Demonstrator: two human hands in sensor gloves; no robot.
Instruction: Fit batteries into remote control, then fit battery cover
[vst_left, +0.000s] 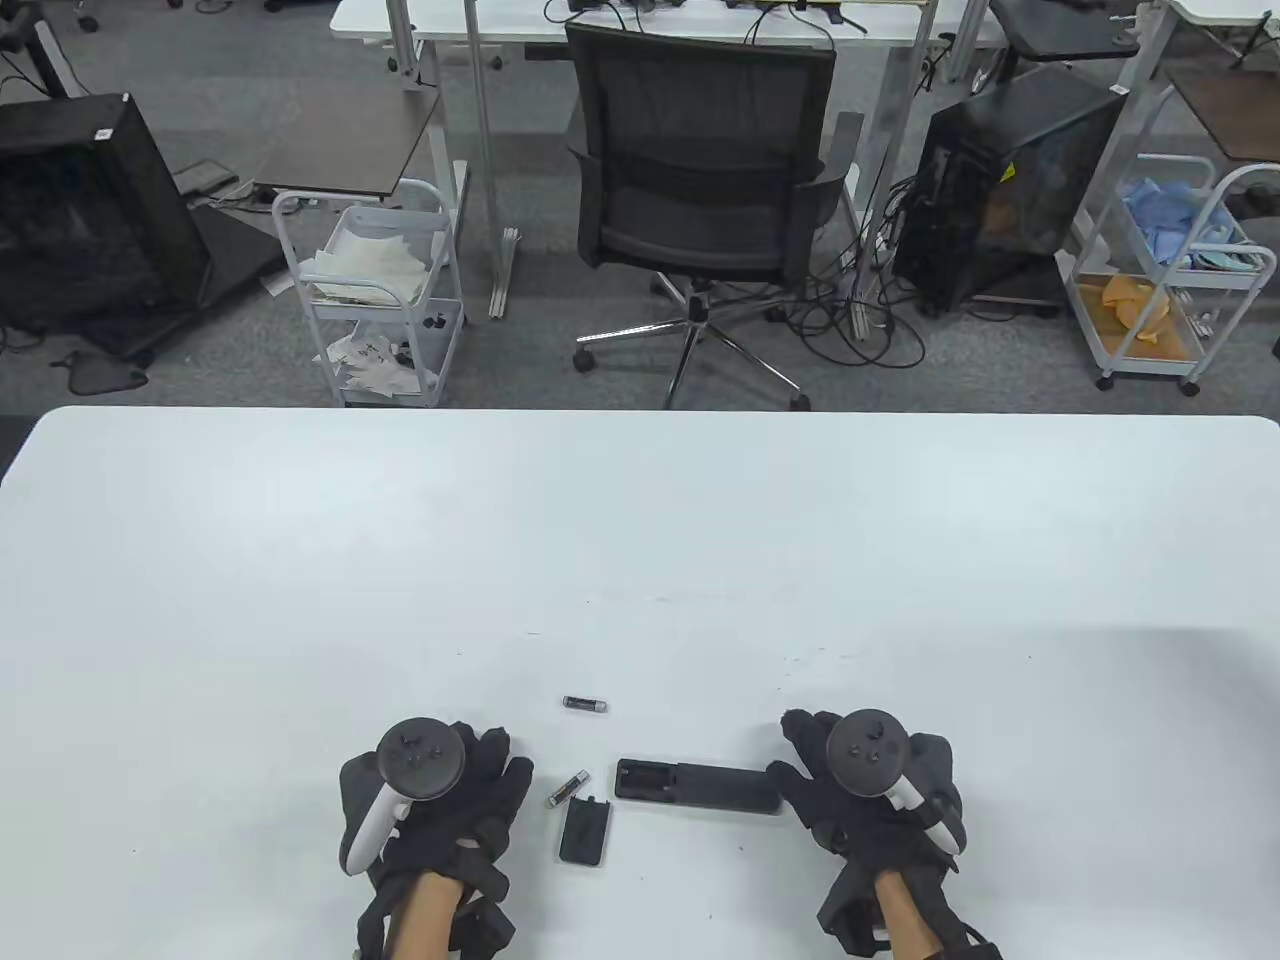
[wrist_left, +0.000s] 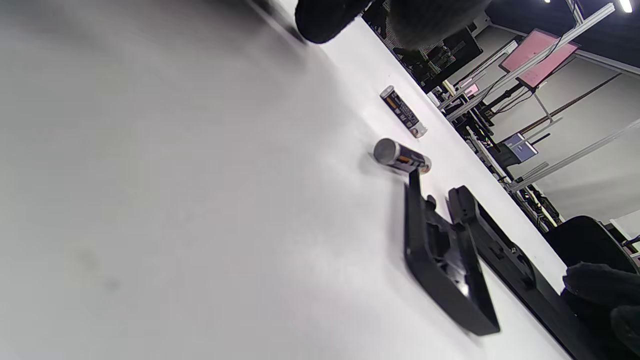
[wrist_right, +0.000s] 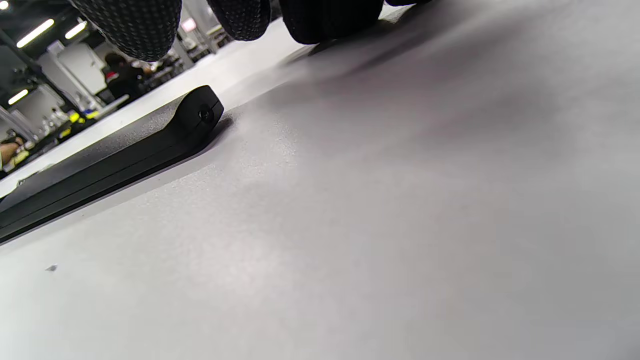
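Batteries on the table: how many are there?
2. One battery lies alone farther up the table; the other battery lies by the battery cover, near the left hand. None visible in the remote.

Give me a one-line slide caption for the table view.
Both gloved hands rest on the white table beside the open remote control, two loose batteries and the detached battery cover.

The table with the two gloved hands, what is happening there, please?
A person is about to put batteries into a remote control. It lies on the white table with its battery compartment open and empty. The cover lies apart, with one battery just beside it and the other battery farther back. The left hand holds nothing; the right hand is at the remote's end, also holding nothing.
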